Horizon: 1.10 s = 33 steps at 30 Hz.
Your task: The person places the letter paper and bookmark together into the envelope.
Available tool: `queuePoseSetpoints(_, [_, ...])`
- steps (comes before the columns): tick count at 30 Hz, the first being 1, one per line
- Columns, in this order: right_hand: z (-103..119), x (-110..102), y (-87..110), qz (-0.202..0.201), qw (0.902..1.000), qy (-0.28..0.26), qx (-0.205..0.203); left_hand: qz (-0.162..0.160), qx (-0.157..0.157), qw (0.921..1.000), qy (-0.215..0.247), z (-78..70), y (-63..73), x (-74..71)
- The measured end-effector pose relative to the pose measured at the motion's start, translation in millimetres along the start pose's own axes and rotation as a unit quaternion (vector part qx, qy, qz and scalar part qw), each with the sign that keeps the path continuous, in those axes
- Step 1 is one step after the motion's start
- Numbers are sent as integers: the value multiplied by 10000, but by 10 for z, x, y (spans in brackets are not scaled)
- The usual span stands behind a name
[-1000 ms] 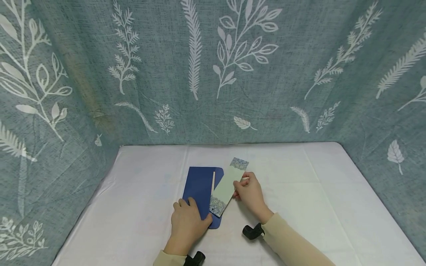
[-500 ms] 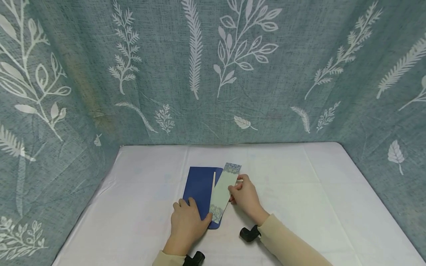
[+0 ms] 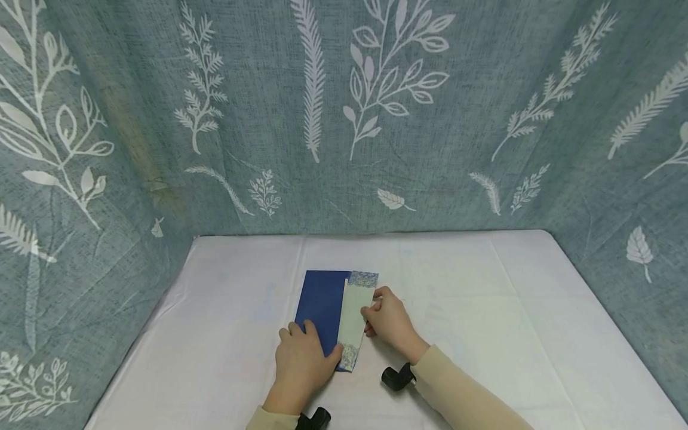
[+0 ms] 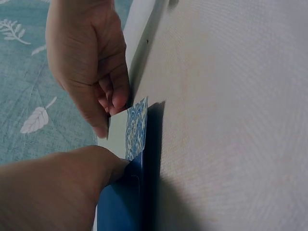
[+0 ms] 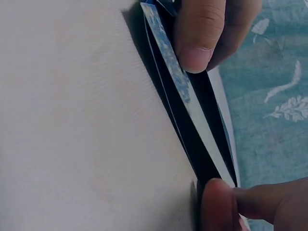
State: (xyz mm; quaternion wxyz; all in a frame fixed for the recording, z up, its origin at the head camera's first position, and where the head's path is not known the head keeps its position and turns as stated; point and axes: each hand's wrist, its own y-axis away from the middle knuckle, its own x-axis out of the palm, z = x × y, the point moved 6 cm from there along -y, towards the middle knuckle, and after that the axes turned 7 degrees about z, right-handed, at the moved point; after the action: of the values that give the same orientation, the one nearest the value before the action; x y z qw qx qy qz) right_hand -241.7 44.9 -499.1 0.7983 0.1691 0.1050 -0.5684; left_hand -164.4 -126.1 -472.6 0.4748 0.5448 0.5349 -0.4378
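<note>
White-clothed bench [image 3: 484, 310] | left hand [image 3: 303, 364] flat, fingers relaxed, pressing the near end of the blue envelope [image 3: 321, 304] | pale card [image 3: 356, 310] with patterned ends lies on the envelope's right edge, between both hands | right hand [image 3: 389, 322] fingers pinch the card's right edge

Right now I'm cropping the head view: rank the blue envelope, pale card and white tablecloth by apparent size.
1. white tablecloth, by far.
2. blue envelope.
3. pale card, though each partly hidden, so the last two are unsure.
</note>
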Motion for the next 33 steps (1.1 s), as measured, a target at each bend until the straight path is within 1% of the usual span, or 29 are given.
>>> queuePoseSetpoints(5, [11, 33, -21, 205, 9997, -22, 93, 9, -25, 10000, 14, 17, 5, 1])
queuePoseSetpoints(11, [19, 43, -46, 150, 9998, 64, 120, -58, 3, 10000, 1, 27, 14, -15])
queuePoseSetpoints(19, [48, 45, -50, 158, 9995, 254, 113, 12, 18, 10000, -18, 18, 14, -20])
queuePoseSetpoints(22, [58, 57, -70, 115, 9992, 363, 106, -19, 15, 10000, -7, 13, 22, -30])
queuePoseSetpoints(27, [78, 80, -103, 72, 9992, 387, 66, -104, 28, 9999, -4, 13, 36, -38])
queuePoseSetpoints(30, [98, 89, -111, 186, 9994, 288, 51, -107, 38, 9999, -24, 15, 39, -37])
queuePoseSetpoints(33, [105, 106, -114, 492, 9987, 31, 137, -46, 34, 10000, -39, 21, 36, -35])
